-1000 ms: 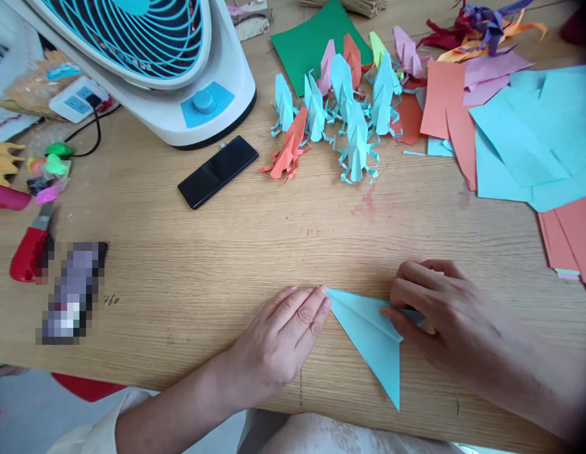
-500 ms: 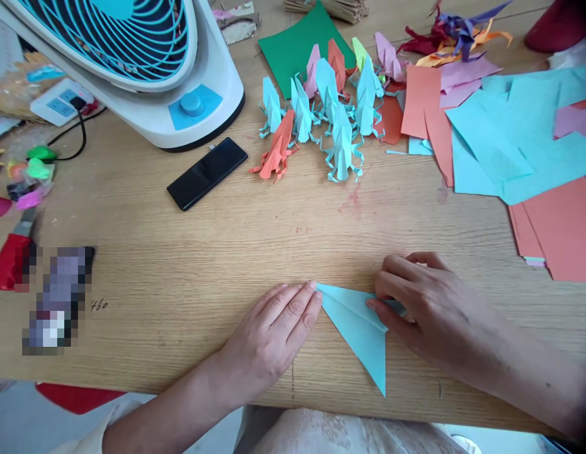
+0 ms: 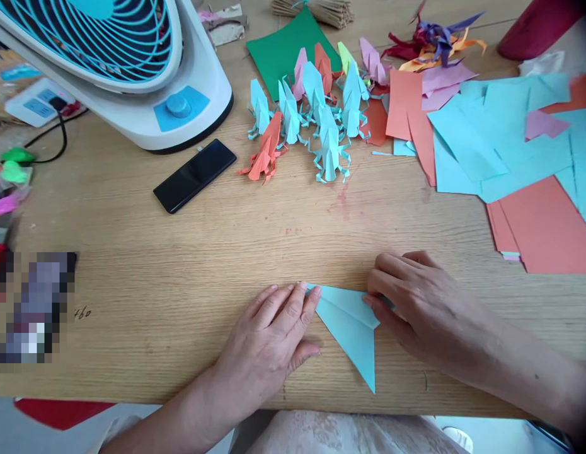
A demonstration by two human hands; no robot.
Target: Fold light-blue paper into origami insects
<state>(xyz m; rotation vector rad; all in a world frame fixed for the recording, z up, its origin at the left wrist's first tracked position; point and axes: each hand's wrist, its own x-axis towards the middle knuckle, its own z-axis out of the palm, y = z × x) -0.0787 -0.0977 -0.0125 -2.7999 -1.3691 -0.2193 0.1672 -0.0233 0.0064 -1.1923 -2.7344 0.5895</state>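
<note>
A light blue sheet of origami paper (image 3: 352, 334), folded to a long point with a crease along it, lies near the table's front edge. My left hand (image 3: 267, 334) rests flat on its left tip, fingers stretched out and thumb apart. At the paper's right side my right hand (image 3: 413, 302) has its thumb and curled fingers closed on the upper edge. The part of the paper under those fingers is hidden. Further back stand several folded paper figures with thin curled legs, mostly blue, among them a front blue figure (image 3: 331, 148) and an orange one (image 3: 265, 151).
Blue sheets (image 3: 515, 151) and orange sheets (image 3: 548, 221) lie loosely piled at the right. A black phone (image 3: 195, 176) lies before a white fan (image 3: 198, 82). Behind the figures is a green sheet (image 3: 274, 53). Darker folded figures (image 3: 439, 38) sit at the back.
The view has shifted slightly, so most things appear further left. My left thumb has come out from beside the palm. My right hand keeps its pinch on the paper.
</note>
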